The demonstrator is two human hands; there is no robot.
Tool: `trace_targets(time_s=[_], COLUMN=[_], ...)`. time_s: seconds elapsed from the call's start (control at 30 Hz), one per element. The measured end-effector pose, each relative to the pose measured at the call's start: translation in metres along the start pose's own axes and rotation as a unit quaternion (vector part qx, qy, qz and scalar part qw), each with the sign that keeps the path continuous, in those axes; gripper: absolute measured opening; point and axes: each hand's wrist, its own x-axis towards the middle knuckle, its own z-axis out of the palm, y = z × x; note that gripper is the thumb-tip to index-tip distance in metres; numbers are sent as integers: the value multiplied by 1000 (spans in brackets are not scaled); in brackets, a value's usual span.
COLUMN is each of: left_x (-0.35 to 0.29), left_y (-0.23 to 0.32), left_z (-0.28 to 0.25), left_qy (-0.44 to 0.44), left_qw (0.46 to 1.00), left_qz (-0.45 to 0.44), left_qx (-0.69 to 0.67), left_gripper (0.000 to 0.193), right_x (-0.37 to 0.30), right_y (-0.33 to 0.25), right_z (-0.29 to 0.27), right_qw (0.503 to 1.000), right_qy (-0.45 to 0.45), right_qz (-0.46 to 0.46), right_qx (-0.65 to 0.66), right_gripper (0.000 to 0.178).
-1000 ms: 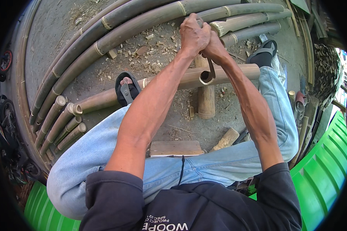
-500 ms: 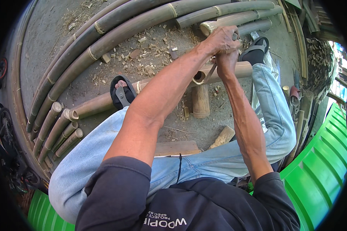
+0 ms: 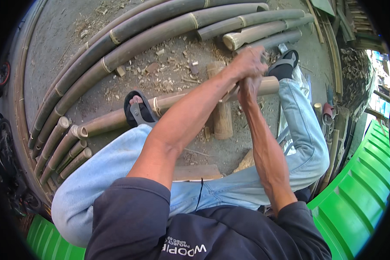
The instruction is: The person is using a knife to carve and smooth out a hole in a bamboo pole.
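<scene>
My left hand point(image 3: 250, 64) is closed, held just above my right hand point(image 3: 248, 90), whose fingers are also closed. Both are blurred by motion. Between them and the bamboo shows a thin strip-like tool point(image 3: 230, 93); its kind and handle are hidden. Under my hands lies a thick bamboo piece point(image 3: 271, 86), its near-left end hidden by my forearm. A round wooden block point(image 3: 223, 123) lies crosswise beneath it. To the left, a longer bamboo pole point(image 3: 175, 99) passes by my sandalled left foot point(image 3: 138, 108).
Long bamboo poles point(image 3: 147, 37) curve across the far ground, with shorter bamboo lengths point(image 3: 71, 147) at left. Wood chips point(image 3: 160, 69) litter the soil. My right foot point(image 3: 286, 65) is beyond the bamboo piece. Green corrugated sheeting point(image 3: 355, 182) borders the right.
Both hands have come down slightly toward me, and the bamboo piece's open end has gone behind my left forearm. More of the wooden block shows beyond the bamboo.
</scene>
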Motion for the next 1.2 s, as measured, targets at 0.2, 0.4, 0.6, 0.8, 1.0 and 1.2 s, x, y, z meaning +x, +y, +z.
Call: trace_targets(time_s=[0.2, 0.4, 0.6, 0.8, 1.0, 1.2], left_x=[-79, -94, -16, 30, 27, -3], left_y=[8, -69, -41, -11, -8, 1], left_z=[-52, -76, -65, -14, 17, -18], left_qy=[510, 546, 158, -48, -139, 100], left_qw=[780, 758, 960, 985, 987, 973], left_qz=[-356, -272, -139, -71, -52, -205], left_qx=[-71, -228, -184, -150, -63, 21], left_gripper=[42, 43, 40, 40, 51, 52], right_x=[27, 19, 34, 40, -1, 20], right_y=[-4, -8, 0, 16, -6, -12], right_z=[60, 105, 57, 3, -5, 9], right_qw=[850, 757, 904, 931, 979, 976], right_qy=[-470, -547, -171, -7, 109, -114], right_qz=[26, 29, -24, -52, 151, 176], right_qx=[-237, -356, -391, -360, -79, -64], right_gripper=[44, 40, 35, 30, 28, 29])
